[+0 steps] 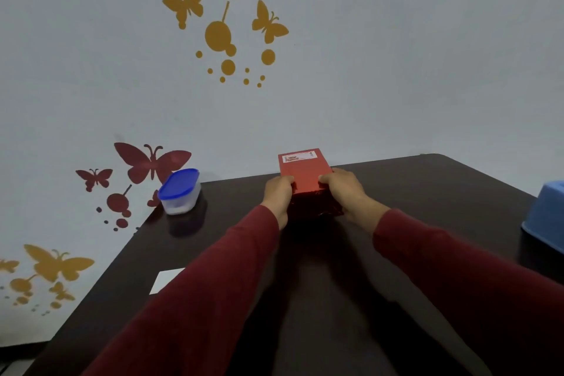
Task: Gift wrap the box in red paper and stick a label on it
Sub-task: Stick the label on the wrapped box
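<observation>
A box wrapped in shiny red paper (pixel 305 175) sits far out on the dark table (pixel 412 192), near the wall. A small white label (pixel 299 157) with a printed picture is stuck on its top face at the far end. My left hand (pixel 277 197) grips the box's near left side, thumb on top. My right hand (pixel 343 188) grips the near right side the same way. Both arms, in dark red sleeves, reach forward. The near face of the box is in shadow.
A clear tub with a blue lid (pixel 180 192) stands at the table's far left corner. A white slip of paper (pixel 166 280) lies near the left edge. A blue plastic container (pixel 546 217) sits at the right edge. The wall behind carries butterfly stickers.
</observation>
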A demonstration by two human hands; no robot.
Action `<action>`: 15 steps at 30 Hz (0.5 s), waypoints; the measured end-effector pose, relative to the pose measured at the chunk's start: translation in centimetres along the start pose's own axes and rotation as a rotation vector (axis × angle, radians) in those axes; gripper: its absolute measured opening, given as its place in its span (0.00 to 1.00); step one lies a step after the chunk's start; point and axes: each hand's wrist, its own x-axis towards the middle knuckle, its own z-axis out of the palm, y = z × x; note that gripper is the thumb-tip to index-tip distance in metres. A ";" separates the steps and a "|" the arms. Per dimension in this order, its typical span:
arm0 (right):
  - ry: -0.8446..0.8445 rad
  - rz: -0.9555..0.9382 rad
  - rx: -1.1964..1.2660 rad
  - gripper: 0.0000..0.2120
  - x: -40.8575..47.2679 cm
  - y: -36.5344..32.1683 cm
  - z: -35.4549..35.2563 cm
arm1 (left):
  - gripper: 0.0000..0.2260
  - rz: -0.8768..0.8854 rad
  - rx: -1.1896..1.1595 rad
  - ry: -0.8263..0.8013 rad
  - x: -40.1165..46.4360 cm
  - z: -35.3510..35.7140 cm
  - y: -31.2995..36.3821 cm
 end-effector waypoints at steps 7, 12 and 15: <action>-0.021 0.035 0.056 0.18 7.4 4.8 -1.0 | 0.11 -0.012 0.077 -0.011 3.4 1.7 -1.6; 0.141 -0.088 -0.190 0.28 1.2 1.6 -1.3 | 0.09 0.114 0.186 0.004 2.9 -0.5 -1.0; 0.246 -0.283 -0.206 0.22 -1.3 1.3 -1.5 | 0.10 0.239 0.411 0.055 1.1 -4.3 -0.2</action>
